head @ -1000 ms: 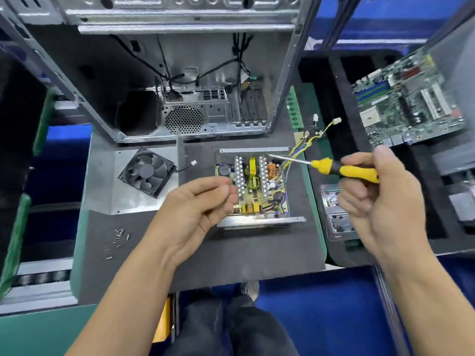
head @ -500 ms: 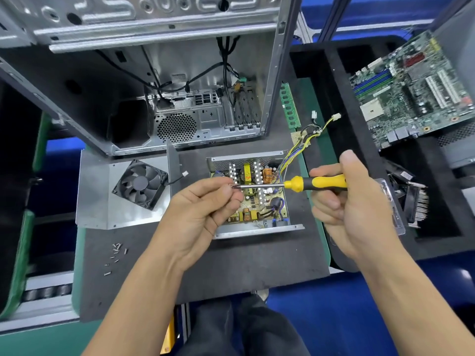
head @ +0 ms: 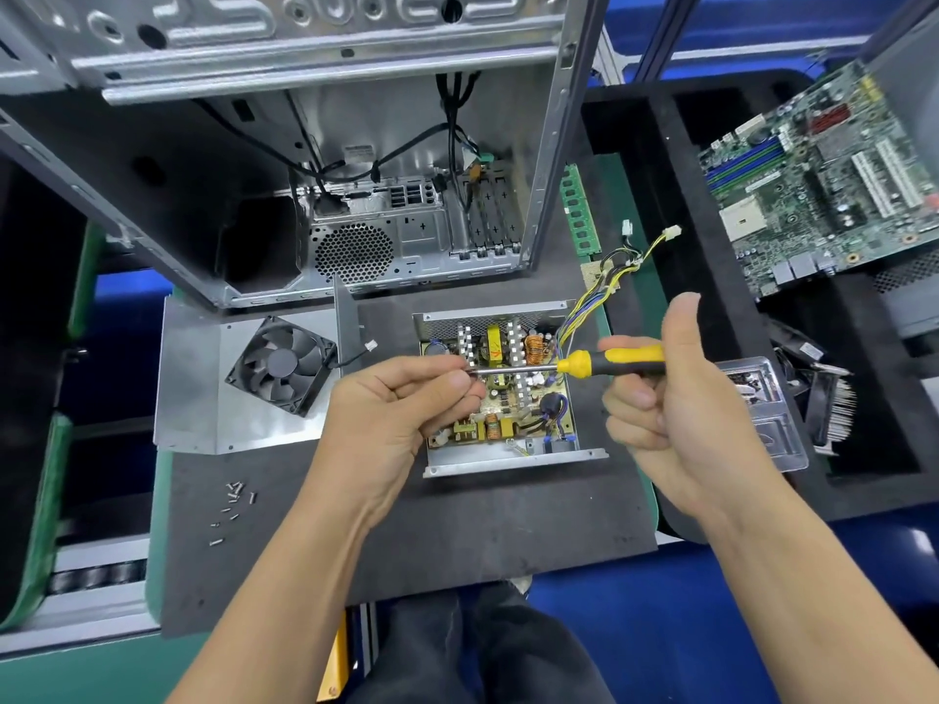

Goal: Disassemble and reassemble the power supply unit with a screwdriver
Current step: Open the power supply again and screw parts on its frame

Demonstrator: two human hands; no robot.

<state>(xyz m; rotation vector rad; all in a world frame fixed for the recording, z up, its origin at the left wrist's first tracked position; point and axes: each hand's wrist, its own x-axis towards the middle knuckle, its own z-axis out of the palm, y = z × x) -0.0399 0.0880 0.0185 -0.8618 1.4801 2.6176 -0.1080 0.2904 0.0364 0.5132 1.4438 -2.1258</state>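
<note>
The open power supply unit lies on the dark mat, circuit board exposed, with coloured wires trailing to its far right. Its metal cover with the black fan rests to the left. My right hand grips the yellow-and-black screwdriver, held level above the board, shaft pointing left. My left hand pinches the shaft's tip between thumb and fingers; whatever is at the tip is hidden. Several loose screws lie on the mat at the lower left.
An empty computer case stands open behind the unit. A motherboard leans at the right over a black foam tray, with a heatsink, a clear plastic part and a RAM stick nearby.
My right hand swung the screwdriver from pointing up-left to level, and its tip came into my left hand's fingers. The view shifted slightly down and left.
</note>
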